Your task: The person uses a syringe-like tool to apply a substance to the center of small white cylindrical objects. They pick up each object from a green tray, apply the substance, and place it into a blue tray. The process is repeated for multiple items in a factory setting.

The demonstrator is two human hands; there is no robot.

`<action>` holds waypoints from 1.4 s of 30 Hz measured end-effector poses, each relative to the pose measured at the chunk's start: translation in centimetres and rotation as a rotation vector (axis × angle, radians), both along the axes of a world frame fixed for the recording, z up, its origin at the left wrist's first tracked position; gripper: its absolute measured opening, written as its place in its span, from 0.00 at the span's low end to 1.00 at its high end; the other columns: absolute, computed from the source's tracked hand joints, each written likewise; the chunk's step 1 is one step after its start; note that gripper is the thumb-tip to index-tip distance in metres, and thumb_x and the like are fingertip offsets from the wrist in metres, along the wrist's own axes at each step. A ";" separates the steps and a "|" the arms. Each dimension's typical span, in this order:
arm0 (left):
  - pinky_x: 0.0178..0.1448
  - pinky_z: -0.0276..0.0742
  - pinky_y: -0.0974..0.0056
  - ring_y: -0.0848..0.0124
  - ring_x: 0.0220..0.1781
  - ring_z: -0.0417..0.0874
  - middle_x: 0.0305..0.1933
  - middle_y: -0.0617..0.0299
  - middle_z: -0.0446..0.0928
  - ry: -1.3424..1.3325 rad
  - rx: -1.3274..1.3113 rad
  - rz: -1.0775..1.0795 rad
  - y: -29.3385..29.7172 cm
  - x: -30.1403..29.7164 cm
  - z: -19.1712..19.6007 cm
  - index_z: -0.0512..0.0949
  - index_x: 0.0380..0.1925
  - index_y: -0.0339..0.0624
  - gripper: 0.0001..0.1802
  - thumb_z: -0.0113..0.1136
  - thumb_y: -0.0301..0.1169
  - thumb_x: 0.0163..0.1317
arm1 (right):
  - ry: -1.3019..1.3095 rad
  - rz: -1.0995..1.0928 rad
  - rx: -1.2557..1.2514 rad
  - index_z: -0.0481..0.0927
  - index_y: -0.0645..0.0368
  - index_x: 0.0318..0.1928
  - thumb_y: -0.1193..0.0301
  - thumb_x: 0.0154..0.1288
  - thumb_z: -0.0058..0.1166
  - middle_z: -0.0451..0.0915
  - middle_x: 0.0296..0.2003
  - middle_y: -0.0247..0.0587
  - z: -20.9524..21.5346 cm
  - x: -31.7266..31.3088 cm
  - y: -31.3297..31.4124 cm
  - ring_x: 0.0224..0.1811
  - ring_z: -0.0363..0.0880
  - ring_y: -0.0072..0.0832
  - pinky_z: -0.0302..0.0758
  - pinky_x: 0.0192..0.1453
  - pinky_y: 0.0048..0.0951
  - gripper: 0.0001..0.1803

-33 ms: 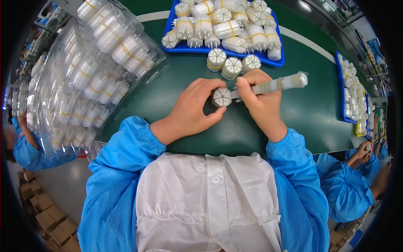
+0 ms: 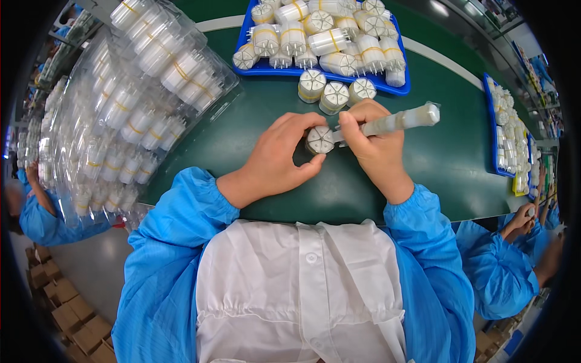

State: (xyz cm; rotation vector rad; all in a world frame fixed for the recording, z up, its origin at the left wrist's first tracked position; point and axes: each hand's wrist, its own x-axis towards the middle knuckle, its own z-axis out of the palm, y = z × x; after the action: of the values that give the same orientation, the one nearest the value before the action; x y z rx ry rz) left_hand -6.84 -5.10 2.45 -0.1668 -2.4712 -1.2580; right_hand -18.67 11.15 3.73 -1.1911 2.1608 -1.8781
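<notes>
My left hand (image 2: 275,158) curls its thumb and fingers around a short white cylinder (image 2: 320,140), whose round top is split into wedges with small light spots. My right hand (image 2: 378,145) grips a slim tool (image 2: 402,120) with a thick, pale handle wrapped in clear film. The tool's thin, flat tip (image 2: 338,137) points at the cylinder's right side; I cannot tell whether it touches. Just beyond my hands, three similar cylinders (image 2: 334,97) with yellow bands stand upright on the green table (image 2: 272,202).
A blue tray (image 2: 396,91) heaped with banded white cylinders lies at the far side. Tall stacks of clear plastic trays (image 2: 181,130) filled with cylinders rise at the left. Another blue tray (image 2: 497,163) sits at the right. Co-workers in blue sleeves (image 2: 499,272) are at both sides.
The tool's handle end and my right hand have shifted very slightly to the left. My left hand and the cylinder look the same.
</notes>
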 end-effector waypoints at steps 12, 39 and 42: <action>0.54 0.78 0.58 0.58 0.49 0.80 0.49 0.55 0.77 0.046 -0.087 0.065 0.3 -0.4 -0.6 0.75 0.54 0.40 0.29 0.74 0.25 0.50 | -0.015 -0.024 -0.006 0.79 0.61 0.26 0.77 0.63 0.65 0.75 0.23 0.35 -0.2 0.1 0.0 0.24 0.71 0.25 0.65 0.28 0.30 0.09; 0.59 0.78 0.55 0.55 0.56 0.81 0.56 0.51 0.78 -0.038 0.032 -0.050 0.3 -0.1 -0.5 0.68 0.61 0.38 0.34 0.72 0.27 0.55 | 0.006 0.014 0.081 0.79 0.61 0.28 0.75 0.63 0.65 0.77 0.24 0.35 -0.4 -0.2 0.2 0.26 0.72 0.26 0.67 0.29 0.30 0.08; 0.54 0.78 0.52 0.52 0.54 0.80 0.52 0.51 0.77 -0.057 0.009 -0.041 0.2 -0.4 -0.9 0.70 0.57 0.40 0.29 0.72 0.31 0.57 | 0.132 0.021 0.081 0.79 0.61 0.28 0.75 0.63 0.66 0.77 0.24 0.36 -0.8 -0.1 0.1 0.25 0.72 0.26 0.67 0.29 0.31 0.09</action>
State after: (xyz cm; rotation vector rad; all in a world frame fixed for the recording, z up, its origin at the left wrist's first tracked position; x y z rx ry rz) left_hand -7.22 -4.94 1.56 -0.1832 -2.5218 -1.3083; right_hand -18.79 11.23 2.98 -1.3519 2.2565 -1.7321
